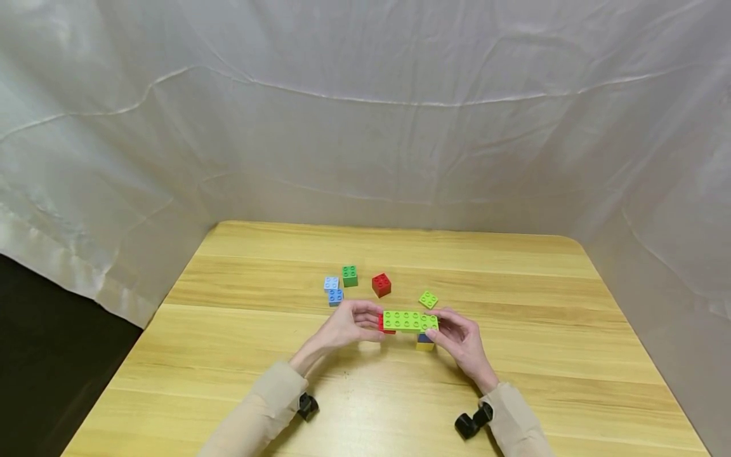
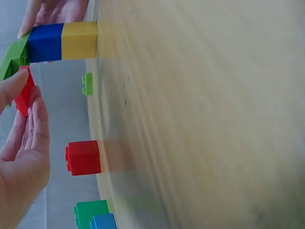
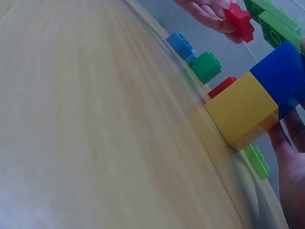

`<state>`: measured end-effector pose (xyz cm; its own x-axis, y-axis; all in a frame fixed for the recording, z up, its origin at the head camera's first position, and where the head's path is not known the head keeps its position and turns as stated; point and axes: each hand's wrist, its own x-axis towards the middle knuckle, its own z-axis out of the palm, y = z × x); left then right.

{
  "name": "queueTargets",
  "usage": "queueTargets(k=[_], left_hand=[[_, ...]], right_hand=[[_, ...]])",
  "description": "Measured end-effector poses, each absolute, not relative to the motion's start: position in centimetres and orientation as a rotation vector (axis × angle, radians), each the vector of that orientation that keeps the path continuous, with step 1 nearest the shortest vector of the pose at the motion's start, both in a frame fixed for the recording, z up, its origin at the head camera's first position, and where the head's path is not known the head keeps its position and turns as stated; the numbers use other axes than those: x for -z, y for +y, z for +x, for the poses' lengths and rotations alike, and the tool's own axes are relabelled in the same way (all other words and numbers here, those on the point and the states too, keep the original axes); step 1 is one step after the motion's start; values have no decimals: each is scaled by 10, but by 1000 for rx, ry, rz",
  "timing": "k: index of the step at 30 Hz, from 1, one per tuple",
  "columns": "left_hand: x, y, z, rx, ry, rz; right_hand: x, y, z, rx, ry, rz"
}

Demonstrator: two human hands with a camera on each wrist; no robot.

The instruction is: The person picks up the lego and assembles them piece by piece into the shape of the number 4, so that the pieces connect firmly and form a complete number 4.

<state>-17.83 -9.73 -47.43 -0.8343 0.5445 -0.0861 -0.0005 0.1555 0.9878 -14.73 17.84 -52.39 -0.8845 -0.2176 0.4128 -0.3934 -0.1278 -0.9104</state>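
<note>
My left hand [image 1: 353, 322] pinches a red brick [image 3: 239, 22] below the left end of a long light-green brick [image 1: 402, 320]. Whether the red brick touches the green I cannot tell. At the other end, my right hand [image 1: 461, 339] has thumb and fingers round the light-green top of a stack. That stack has a blue brick [image 2: 45, 43] in the middle and a yellow brick [image 2: 79, 41] at the bottom, standing on the table. The long green brick juts out leftward from the stack, above the table.
Behind the hands on the wooden table [image 1: 514, 279] lie a red brick [image 1: 381, 285], a green brick [image 1: 349, 276], a light-blue brick [image 1: 331, 283], a blue brick [image 1: 335, 297] and a flat light-green piece [image 1: 428, 299]. Pale sheeting [image 1: 400, 158] hangs around the table.
</note>
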Motion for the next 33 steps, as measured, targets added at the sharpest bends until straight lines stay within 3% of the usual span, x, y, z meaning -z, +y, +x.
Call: queueTargets(k=[33], left_hand=[[471, -89, -174, -1806, 1957, 526]], right_hand=[[524, 176, -149, -2157, -1903, 793]])
